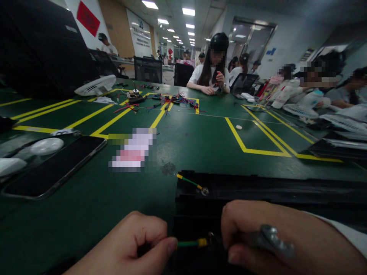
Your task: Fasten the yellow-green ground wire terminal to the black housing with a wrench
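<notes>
My left hand (143, 240) pinches the near end of a short green wire (187, 243) between thumb and finger. The wire's other end has a yellow sleeve and meets a small metal fastener (210, 236) on the black panel (189, 225). Closed around a metal wrench (276, 240), my right hand (249, 229) is just right of that fastener; one end of the wrench sticks out behind the fingers, and its working end is hidden. Farther back, a second black panel (258, 187) carries another green wire (190, 182) with yellow ends, fixed by a metal screw.
A phone (57, 166) lies at the left beside a white mouse (46, 146). A blurred paper slip (134, 149) rests mid-table. Bundles of coloured wires (174, 100) are spread farther back, where a person (213, 68) sits opposite. White fans (96, 86) stand on both sides.
</notes>
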A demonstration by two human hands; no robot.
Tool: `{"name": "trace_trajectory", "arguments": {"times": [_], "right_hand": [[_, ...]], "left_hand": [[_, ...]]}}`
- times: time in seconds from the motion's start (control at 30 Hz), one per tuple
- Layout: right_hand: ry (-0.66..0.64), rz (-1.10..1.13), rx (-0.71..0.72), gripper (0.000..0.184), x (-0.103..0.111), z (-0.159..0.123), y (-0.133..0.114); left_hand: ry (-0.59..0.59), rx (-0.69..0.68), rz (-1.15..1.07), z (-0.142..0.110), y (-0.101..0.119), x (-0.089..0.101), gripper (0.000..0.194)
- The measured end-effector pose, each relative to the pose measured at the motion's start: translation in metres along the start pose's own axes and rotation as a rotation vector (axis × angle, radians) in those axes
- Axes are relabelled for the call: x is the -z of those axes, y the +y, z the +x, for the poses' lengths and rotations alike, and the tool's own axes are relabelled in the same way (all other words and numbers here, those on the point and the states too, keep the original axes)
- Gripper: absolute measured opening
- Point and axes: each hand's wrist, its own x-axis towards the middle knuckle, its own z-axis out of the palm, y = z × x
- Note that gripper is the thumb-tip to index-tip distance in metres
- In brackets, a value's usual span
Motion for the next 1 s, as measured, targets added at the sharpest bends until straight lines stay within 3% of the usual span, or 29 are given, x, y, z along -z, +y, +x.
{"name": "trace_trajectory", "arguments": {"times": [0.2,0.37,0.57,0.9,1.0], "right_hand": [[0.190,0.203,0.019,0.007,-0.021,-0.024,0.031],[0.046,0.071,-0.125,0.008,-0.025,-0.020,0.014],[0.131,-0.052,-0.093,0.006,-0.028,-0.011,0.005],[0.017,-0.127,-0.138,0.012,-0.022,-0.002,-0.005],[-0.074,-0.125,-0.186,0.016,-0.017,0.004,-0.007]], "left_hand": [[0.019,0.005,-0.026,0.004,0.007,0.006,0.033],[0.009,-0.003,0.012,-0.001,0.002,-0.002,0.033],[-0.045,-0.010,0.063,-0.003,0.001,-0.004,0.036],[-0.024,-0.007,0.082,-0.003,0.004,-0.004,0.035],[-0.032,-0.007,0.090,-0.005,0.002,-0.004,0.035]]}}
